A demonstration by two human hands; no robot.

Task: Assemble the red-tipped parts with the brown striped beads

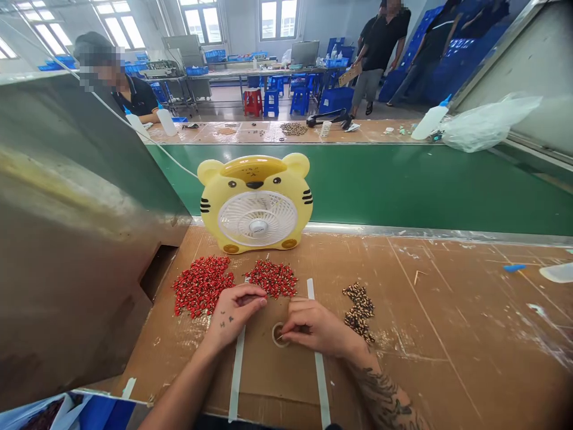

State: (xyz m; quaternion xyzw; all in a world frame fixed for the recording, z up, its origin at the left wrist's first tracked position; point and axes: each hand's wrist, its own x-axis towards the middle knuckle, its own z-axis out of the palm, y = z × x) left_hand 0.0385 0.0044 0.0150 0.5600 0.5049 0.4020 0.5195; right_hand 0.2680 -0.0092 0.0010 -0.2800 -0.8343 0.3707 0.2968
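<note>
My left hand (239, 312) is closed in a pinch at the near edge of the smaller pile of red pieces (272, 278). What sits between its fingertips is too small to make out. A larger pile of red pieces (201, 286) lies just left of that hand. My right hand (311, 325) pinches what looks like a thin pale stick, its tip over a small round dish (276, 341). The fingers cover part of the dish. To the right of this hand lies a pile of small black and gold pieces (359, 307).
A yellow animal-faced fan (257, 203) stands behind the piles, before a green belt (425, 185). A metal housing (80, 239) bounds the left side. Tape strips (321, 388) mark the cardboard tabletop (447, 358). Across the belt, a person (134, 89) sits near white bottles (166, 121).
</note>
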